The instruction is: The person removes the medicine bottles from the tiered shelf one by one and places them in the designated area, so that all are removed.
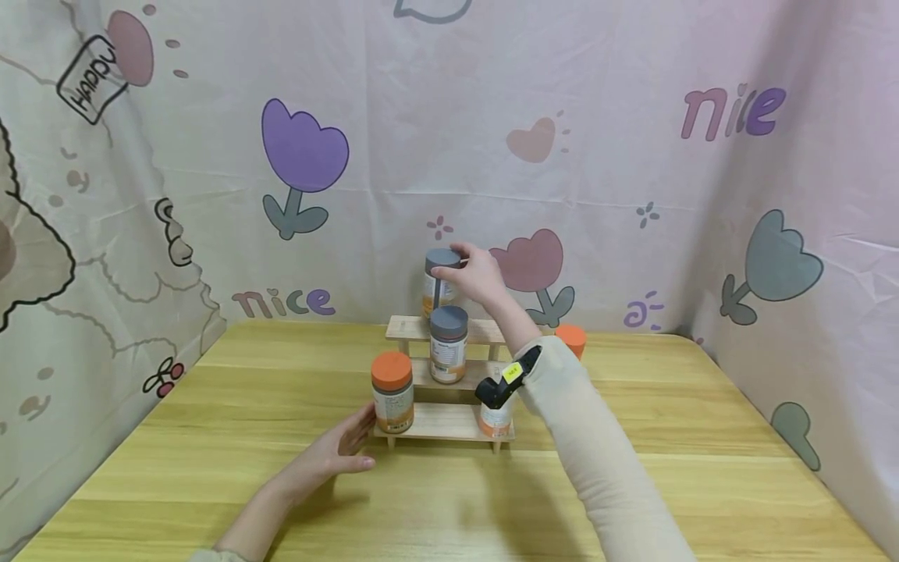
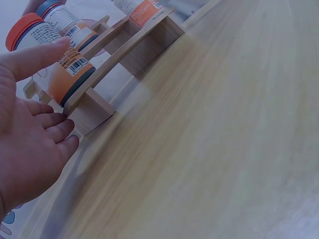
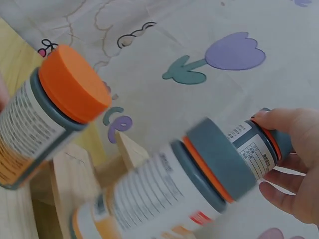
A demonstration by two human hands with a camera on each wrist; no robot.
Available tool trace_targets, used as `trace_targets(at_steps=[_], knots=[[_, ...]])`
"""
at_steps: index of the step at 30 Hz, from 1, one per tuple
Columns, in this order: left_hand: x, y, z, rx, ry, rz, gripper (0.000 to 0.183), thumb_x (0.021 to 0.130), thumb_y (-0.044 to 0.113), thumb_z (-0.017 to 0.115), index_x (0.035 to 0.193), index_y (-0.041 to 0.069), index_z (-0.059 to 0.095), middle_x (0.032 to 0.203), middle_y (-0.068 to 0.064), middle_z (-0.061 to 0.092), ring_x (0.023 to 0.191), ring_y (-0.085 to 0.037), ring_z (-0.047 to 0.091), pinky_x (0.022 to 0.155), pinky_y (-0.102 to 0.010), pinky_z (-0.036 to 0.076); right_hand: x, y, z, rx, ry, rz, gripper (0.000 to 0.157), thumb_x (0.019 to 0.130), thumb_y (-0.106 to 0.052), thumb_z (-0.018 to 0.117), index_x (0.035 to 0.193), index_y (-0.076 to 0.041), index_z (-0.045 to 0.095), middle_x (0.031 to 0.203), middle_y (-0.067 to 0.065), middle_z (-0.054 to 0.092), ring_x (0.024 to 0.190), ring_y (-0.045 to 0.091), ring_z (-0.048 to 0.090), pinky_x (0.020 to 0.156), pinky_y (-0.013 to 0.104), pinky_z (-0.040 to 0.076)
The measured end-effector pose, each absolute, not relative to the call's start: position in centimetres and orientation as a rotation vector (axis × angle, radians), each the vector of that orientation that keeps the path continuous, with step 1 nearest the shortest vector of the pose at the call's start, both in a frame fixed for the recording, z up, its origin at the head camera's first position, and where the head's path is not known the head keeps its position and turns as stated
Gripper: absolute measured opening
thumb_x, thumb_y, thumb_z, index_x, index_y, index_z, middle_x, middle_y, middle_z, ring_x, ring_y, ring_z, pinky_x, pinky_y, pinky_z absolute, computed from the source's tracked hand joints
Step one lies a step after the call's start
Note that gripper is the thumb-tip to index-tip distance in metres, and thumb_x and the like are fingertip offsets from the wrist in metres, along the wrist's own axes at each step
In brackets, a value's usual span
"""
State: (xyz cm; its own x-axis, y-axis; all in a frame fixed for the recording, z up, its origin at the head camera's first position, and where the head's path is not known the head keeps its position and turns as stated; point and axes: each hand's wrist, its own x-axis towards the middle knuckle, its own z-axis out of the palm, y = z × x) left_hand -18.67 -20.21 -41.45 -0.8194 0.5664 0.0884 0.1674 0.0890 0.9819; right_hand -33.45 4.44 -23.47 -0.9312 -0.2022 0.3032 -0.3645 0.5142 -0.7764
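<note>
A three-step wooden rack [image 1: 442, 421] stands on the table. At its top step, my right hand [image 1: 479, 275] grips a grey-lidded jar [image 1: 441, 257] near the lid, thumb on one side and fingers on the other in the right wrist view. Another grey-lidded jar [image 1: 448, 347] is upright on the middle step. On the bottom step's left end stands an orange-lidded jar [image 1: 393, 394]. My left hand [image 2: 32, 129] lies beside that jar with thumb spread and fingers loosely extended by the rack's end; whether they touch it I cannot tell.
A white and orange jar [image 1: 495, 423] sits at the bottom step's right end, partly behind the right wrist camera [image 1: 495, 393]. Beyond the right forearm shows an orange lid [image 1: 570, 337]. A printed curtain [image 1: 597, 195] hangs behind the wooden table [image 1: 667, 437].
</note>
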Motion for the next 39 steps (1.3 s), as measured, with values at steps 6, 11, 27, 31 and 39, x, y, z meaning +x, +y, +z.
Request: trace_targets(at_steps=[6,11,27,31,39], knots=[[-18.7,-20.2,-41.5,0.728,2.055,1.797,0.086,0.088,0.009,0.058,0.143,-0.009,-0.006,0.149,-0.028,-0.007,0.136,-0.042,-0.003,0.1,-0.008,0.019,-33.6,6.6,-23.3,0.46,-2.531,1.425,0.062,0.081,-0.029,0.071,0.136,-0.01,0.047,0.124,0.009,0.055,0.11,0.021,0.052,0.087,0.035,0.049],[-18.6,-20.1,-41.4,0.723,2.062,1.79,0.086,0.088,0.009,0.058,0.143,-0.009,-0.006,0.149,-0.028,-0.007,0.136,-0.042,-0.002,0.101,-0.009,0.019,-33.6,8.6,-23.3,0.429,-2.491,1.423,0.063,0.081,-0.029,0.071,0.135,-0.009,0.047,0.124,0.009,0.056,0.11,0.022,0.053,0.089,0.036,0.048],[-18.7,-20.0,-41.3,0.72,2.067,1.78,0.085,0.089,0.009,0.057,0.144,-0.009,-0.005,0.149,-0.028,-0.006,0.136,-0.042,-0.001,0.107,-0.02,0.017,-33.5,16.3,-23.1,0.31,-2.343,1.491,0.06,0.082,-0.021,0.069,0.134,-0.002,0.046,0.125,0.018,0.052,0.11,0.029,0.05,0.093,0.042,0.044],[-18.7,-20.0,-41.2,0.719,2.075,1.775,0.084,0.089,0.009,0.057,0.143,-0.009,-0.005,0.149,-0.028,-0.006,0.136,-0.042,-0.001,0.11,-0.039,0.01,-33.2,18.4,-23.2,0.271,-2.341,1.506,0.063,0.084,-0.02,0.068,0.137,-0.001,0.041,0.128,0.019,0.05,0.112,0.03,0.048,0.097,0.041,0.042],[-18.6,-20.0,-41.2,0.728,2.067,1.773,0.085,0.089,0.008,0.056,0.143,-0.01,-0.006,0.149,-0.029,-0.007,0.136,-0.044,-0.002,0.109,-0.024,0.017,-32.4,22.4,-23.9,0.184,-2.356,1.466,0.067,0.086,-0.026,0.065,0.141,-0.001,0.035,0.133,0.022,0.045,0.118,0.032,0.044,0.101,0.046,0.038]])
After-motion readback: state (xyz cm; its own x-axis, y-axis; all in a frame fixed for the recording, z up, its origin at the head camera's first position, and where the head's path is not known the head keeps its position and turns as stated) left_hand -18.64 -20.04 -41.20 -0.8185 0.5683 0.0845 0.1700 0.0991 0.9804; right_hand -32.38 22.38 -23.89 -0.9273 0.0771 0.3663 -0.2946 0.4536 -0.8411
